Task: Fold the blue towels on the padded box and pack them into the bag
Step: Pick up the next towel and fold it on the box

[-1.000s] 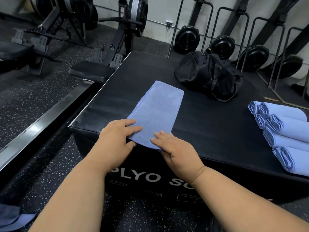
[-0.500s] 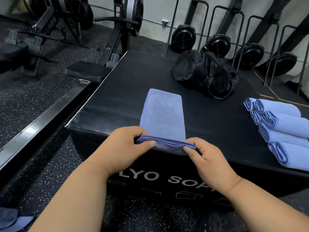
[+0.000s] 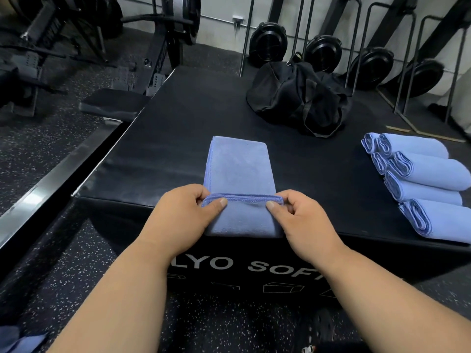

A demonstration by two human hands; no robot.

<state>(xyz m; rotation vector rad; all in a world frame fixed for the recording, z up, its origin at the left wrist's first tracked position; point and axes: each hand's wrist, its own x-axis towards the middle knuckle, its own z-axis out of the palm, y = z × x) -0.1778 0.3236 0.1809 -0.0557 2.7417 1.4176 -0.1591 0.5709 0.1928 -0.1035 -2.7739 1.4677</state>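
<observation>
While the folded blue towel lies at the padded box's near edge, the left hand and right hand each pinch a corner of its turned-back hem. Rolled towels are stacked right; the black bag sits behind.

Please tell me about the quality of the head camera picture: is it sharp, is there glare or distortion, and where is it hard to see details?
Head view: the flat blue towel and both hands, left hand and right hand, look sharp; pale glare streaks the black padded box along its left edge; wide-angle distortion bends the box edges; the black fabric bag shows little detail in its dark folds.
</observation>
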